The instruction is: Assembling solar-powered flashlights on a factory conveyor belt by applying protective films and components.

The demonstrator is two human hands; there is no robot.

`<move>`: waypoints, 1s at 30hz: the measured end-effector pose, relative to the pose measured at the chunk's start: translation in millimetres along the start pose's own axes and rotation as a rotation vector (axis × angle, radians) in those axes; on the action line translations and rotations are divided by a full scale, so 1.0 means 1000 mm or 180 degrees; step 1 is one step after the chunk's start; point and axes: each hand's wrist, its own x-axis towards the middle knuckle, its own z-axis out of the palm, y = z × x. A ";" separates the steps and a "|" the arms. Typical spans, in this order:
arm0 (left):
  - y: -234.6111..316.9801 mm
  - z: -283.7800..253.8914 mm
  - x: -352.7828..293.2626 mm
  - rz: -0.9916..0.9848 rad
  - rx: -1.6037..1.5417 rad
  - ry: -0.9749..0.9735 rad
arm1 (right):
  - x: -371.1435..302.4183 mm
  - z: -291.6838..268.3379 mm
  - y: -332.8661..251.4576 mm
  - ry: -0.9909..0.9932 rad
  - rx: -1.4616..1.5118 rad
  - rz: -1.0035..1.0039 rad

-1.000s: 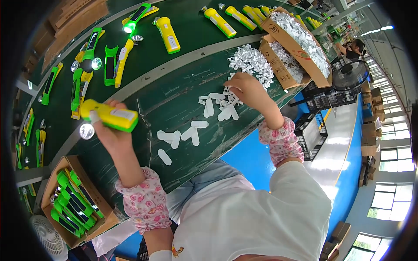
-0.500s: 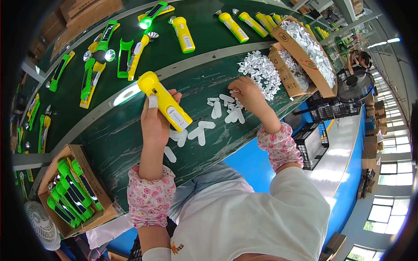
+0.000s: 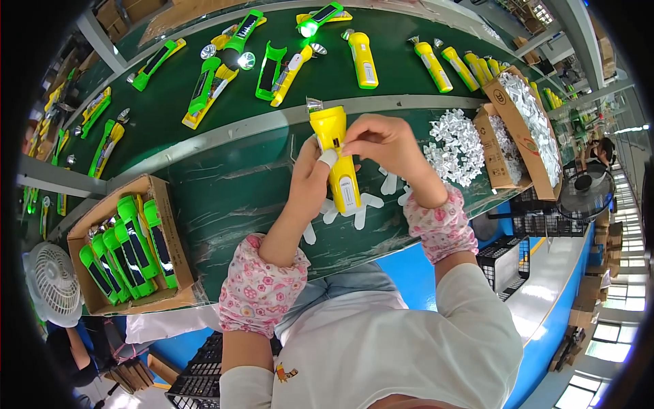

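Note:
My left hand [image 3: 310, 184], with a white wrap on its thumb, is closed round a yellow flashlight [image 3: 345, 172]. The flashlight's head points away from me, and its body shows a dark switch slot and a pale oval plate. At that slot my right hand [image 3: 390, 144] pinches its thumb and forefinger together. Whatever lies between those fingertips is too small to make out. Loose white oval strips [image 3: 370, 201] lie on the green table [image 3: 231, 198] beside and partly beneath the flashlight. A heap of small white plastic pieces [image 3: 455, 146] is to the right of my right hand.
Two cardboard boxes of white pieces [image 3: 504, 153] stand at the right. Another carton [image 3: 178, 235] at the left holds several green flashlights [image 3: 122, 255]. Beyond a metal rail [image 3: 252, 126], yellow and green flashlights [image 3: 362, 61] lie on a green surface. A white fan [image 3: 54, 283] is far left.
My right hand has left the loose white pieces and come to the flashlight's switch slot. My left hand has turned the flashlight more upright in view. The whole view has shifted.

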 end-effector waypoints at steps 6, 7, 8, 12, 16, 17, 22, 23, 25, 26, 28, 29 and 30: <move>-0.003 -0.006 0.001 0.0382 0.0929 0.0100 | 0.002 0.016 -0.004 0.0272 -0.1276 -0.0999; -0.005 -0.007 0.001 0.0415 0.0998 0.0099 | 0.002 0.020 -0.003 0.0388 -0.1208 -0.0949; -0.007 -0.010 0.001 0.0446 0.1068 0.0098 | 0.002 0.023 -0.001 0.0503 -0.1138 -0.0896; -0.004 -0.011 0.002 0.0208 0.1136 0.0123 | 0.004 0.028 0.018 0.0688 -0.1116 -0.0897; 0.000 -0.008 -0.001 0.0158 0.1299 0.0184 | 0.010 0.035 0.021 0.0703 -0.0056 -0.0263; -0.001 -0.010 0.000 0.0225 0.1393 0.0228 | 0.014 0.034 0.030 0.0595 -0.0047 -0.0318; 0.014 -0.001 0.003 0.0171 0.0703 0.0524 | 0.016 0.045 0.035 0.0789 -0.0001 -0.0291; 0.015 -0.002 0.004 0.0196 0.0745 0.0533 | 0.012 0.043 0.034 0.0782 0.0031 -0.0327; 0.014 -0.007 0.009 0.0299 0.0710 0.0509 | -0.003 0.034 0.029 0.0137 0.0028 0.0376; 0.018 0.000 0.009 0.0313 0.0548 0.0536 | -0.011 0.031 0.021 -0.0160 -0.0496 0.0385; 0.021 0.004 0.015 0.0094 0.0368 0.0657 | -0.025 0.036 0.009 -0.0441 0.0163 0.0584; 0.021 0.003 0.021 0.0137 0.0333 0.0510 | -0.027 0.036 -0.002 -0.0465 0.0033 0.0567; 0.021 0.004 0.029 0.0205 0.0468 0.0434 | -0.022 0.032 -0.002 -0.0401 0.0058 0.0703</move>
